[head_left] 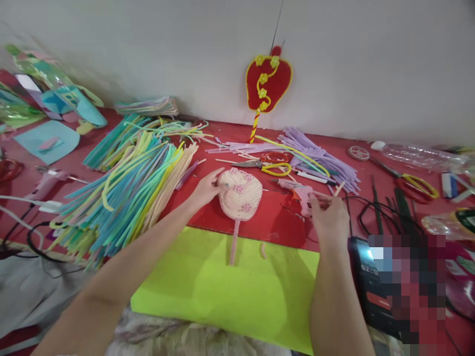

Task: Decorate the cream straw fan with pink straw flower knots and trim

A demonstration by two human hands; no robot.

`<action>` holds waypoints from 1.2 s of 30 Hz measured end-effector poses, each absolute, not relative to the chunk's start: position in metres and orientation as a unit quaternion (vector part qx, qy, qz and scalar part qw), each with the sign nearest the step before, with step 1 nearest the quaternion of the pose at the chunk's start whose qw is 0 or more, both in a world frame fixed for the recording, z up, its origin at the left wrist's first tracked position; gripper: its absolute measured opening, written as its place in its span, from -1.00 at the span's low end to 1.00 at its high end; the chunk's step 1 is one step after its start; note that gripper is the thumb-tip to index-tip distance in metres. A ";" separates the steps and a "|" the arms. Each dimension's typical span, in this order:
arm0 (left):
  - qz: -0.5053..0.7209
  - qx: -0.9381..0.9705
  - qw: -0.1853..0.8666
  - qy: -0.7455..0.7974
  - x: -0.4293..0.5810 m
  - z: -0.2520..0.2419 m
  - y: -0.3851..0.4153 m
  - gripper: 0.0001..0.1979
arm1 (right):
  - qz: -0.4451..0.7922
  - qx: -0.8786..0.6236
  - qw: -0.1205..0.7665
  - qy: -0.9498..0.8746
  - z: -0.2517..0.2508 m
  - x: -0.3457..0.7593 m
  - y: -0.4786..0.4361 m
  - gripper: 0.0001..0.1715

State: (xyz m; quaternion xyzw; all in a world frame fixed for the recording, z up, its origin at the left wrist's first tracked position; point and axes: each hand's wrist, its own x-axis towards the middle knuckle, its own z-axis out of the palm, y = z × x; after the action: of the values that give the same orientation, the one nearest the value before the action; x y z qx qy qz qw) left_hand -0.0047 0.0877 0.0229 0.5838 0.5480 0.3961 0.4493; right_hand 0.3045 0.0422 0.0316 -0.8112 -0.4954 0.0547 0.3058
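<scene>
A cream craft fan [243, 195] with pink flowers and a fuzzy pink handle is at the middle, its handle over a bright green sheet [222, 291]. My left hand [206, 190] grips the fan's left edge between thumb and fingers. My right hand [330, 212] is off to the right with bent fingers, at the handle end of a pink glue gun [303, 198]. From its fingers a short pale pipe cleaner piece [339, 189] sticks up; the fingers' exact hold on the glue gun is unclear. A small curved pink piece [263, 250] rests on the green sheet.
Colourful pipe cleaners [137, 188] heap at left, purple ones [315, 153] at back right. Yellow-handled scissors [276, 169] lie behind the fan. A red fan [269, 84] stands against the wall. Another glue gun [48, 184] is at left, a phone [374, 287] at right.
</scene>
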 end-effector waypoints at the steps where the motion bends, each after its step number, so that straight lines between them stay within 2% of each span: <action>1: 0.391 0.592 0.415 0.569 -0.007 0.021 0.088 -0.36 | 0.063 -0.819 0.286 -0.494 0.029 0.307 0.043 -0.53; 3: 0.382 0.603 0.368 0.596 -0.012 0.018 0.088 -0.36 | 0.091 -0.828 0.249 -0.493 0.025 0.308 0.043 -0.49; 7: 0.382 0.609 0.348 0.601 -0.017 0.017 0.084 -0.46 | 0.129 -0.829 0.190 -0.509 0.018 0.300 0.045 -0.43; 10: 0.433 0.609 0.274 0.605 -0.017 0.025 0.080 -0.71 | 0.123 -0.826 0.182 -0.519 0.013 0.293 0.047 -0.51; 12: 0.450 0.585 0.295 0.607 -0.015 0.032 0.077 -0.84 | 0.116 -0.828 0.200 -0.511 0.009 0.292 0.049 -0.55; 15: 0.452 0.558 0.395 0.573 -0.014 0.036 0.073 -0.81 | 0.100 -0.833 0.243 -0.486 0.007 0.292 0.050 -0.55; 19: 0.450 0.560 0.444 0.535 -0.016 0.022 0.070 -0.78 | 0.075 -0.813 0.318 -0.482 0.015 0.289 0.049 -0.50; 23: 0.447 0.555 0.474 0.517 -0.019 0.010 0.069 -0.80 | 0.094 -0.810 0.313 -0.487 0.025 0.275 0.043 -0.42; 28: 0.424 0.574 0.395 0.578 -0.024 0.016 0.066 -0.82 | 0.110 -0.782 0.280 -0.545 0.028 0.249 0.038 -0.22; 33: 0.415 0.640 0.307 0.569 -0.025 0.025 0.059 -0.87 | 0.067 -0.721 0.278 -0.631 0.027 0.223 0.033 -0.29; 36: 0.363 0.702 0.256 0.557 -0.021 0.025 0.055 -0.83 | 0.045 -0.706 0.272 -0.652 0.026 0.213 0.030 -0.35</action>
State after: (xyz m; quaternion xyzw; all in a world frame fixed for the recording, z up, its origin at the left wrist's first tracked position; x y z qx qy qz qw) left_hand -0.0206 0.0546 0.0248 0.7015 0.5573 0.3628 0.2562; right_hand 0.2133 0.0300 0.0262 -0.7062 -0.6521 0.0448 0.2722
